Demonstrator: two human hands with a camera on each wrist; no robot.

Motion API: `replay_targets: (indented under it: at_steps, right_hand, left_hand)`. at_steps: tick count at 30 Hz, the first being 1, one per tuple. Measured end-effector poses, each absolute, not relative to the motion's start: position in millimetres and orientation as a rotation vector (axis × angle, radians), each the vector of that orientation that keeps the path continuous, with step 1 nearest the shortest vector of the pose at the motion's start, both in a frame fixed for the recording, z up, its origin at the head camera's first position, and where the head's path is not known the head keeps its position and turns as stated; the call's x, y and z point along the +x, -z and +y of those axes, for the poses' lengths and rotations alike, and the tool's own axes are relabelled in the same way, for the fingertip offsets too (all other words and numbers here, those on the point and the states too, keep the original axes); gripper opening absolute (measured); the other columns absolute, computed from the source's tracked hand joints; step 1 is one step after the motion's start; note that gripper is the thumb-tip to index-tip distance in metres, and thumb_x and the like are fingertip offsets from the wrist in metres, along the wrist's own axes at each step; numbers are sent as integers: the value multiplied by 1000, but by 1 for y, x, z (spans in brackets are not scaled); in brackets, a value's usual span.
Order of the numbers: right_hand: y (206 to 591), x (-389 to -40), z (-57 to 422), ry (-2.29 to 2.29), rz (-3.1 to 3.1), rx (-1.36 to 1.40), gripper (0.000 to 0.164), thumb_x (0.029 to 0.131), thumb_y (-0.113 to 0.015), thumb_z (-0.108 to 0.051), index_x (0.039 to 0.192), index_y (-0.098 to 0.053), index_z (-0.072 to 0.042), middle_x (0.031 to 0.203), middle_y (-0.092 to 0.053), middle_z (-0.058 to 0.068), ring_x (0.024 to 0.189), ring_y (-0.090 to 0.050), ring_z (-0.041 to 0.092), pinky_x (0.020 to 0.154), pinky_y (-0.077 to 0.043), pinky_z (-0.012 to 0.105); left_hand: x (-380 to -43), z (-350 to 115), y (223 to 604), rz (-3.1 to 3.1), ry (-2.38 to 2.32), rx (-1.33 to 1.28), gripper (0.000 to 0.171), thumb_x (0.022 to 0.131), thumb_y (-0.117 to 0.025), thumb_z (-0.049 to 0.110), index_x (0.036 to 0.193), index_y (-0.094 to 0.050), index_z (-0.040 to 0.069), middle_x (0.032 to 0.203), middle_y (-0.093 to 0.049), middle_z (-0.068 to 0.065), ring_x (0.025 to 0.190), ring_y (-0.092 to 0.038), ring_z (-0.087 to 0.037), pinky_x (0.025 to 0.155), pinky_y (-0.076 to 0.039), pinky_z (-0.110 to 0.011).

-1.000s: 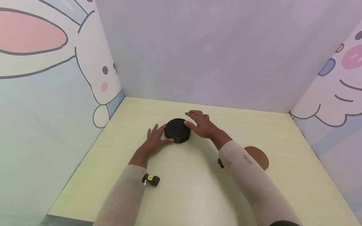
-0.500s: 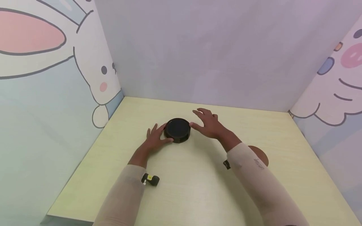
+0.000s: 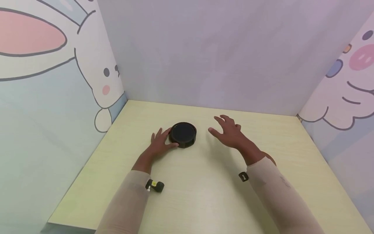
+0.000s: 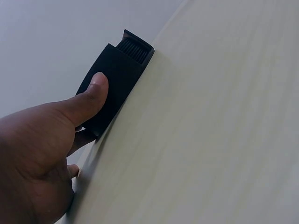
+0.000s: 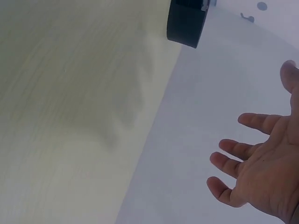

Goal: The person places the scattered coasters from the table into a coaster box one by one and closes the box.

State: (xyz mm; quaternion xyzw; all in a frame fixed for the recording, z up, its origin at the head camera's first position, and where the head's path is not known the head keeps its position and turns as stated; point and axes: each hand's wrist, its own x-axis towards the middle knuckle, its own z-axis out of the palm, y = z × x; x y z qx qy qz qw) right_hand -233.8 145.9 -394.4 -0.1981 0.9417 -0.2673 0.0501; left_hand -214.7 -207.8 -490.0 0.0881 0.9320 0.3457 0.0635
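Observation:
A round black coaster holder (image 3: pixel 183 134) lies flat on the table, a dark disc inside its rim. In the left wrist view the holder (image 4: pixel 114 81) shows a side opening with thin stacked ridges. My left hand (image 3: pixel 159 145) grips its left side, thumb along the near wall and a finger on the far side. To the right, apart from the holder, my right hand (image 3: pixel 230 131) hovers over the table with fingers spread and holds nothing. The right wrist view shows that hand (image 5: pixel 268 172) palm side, with part of the holder (image 5: pixel 187 23) at the top.
A brown round coaster (image 3: pixel 269 158) lies on the pale table (image 3: pixel 187 201), mostly hidden under the right forearm. A grey wall panel (image 3: pixel 204 58) stands behind the table, and cartoon-printed panels flank it left and right.
My right hand has moved off the holder's right edge, away to the right, and its forearm now covers more of the brown coaster. The left hand and holder stay in place.

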Motion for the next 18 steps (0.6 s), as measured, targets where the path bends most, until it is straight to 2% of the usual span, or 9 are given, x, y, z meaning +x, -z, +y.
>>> replay_targets:
  at_steps: [12,18]
  right_hand:
    - [391,-211,185,721,2854,-524,81,108,-60,-52,170,-34,-7,177,-20,32,161,-20,59,116,-17,86]
    - [389,-203,202,733,2872,-405,86,108,-59,-57,170,-32,-5,175,-22,33,159,-22,61,114,-19,90]
  left_hand:
    - [-213,-207,488,2807,-1057,275,96,102,-74,54,176,-24,19,181,-30,-14,173,2,-43,136,14,-67]
    - [-214,-207,487,2810,-1059,282,95,102,-73,52,176,-24,19,181,-30,-15,173,2,-44,136,14,-68]
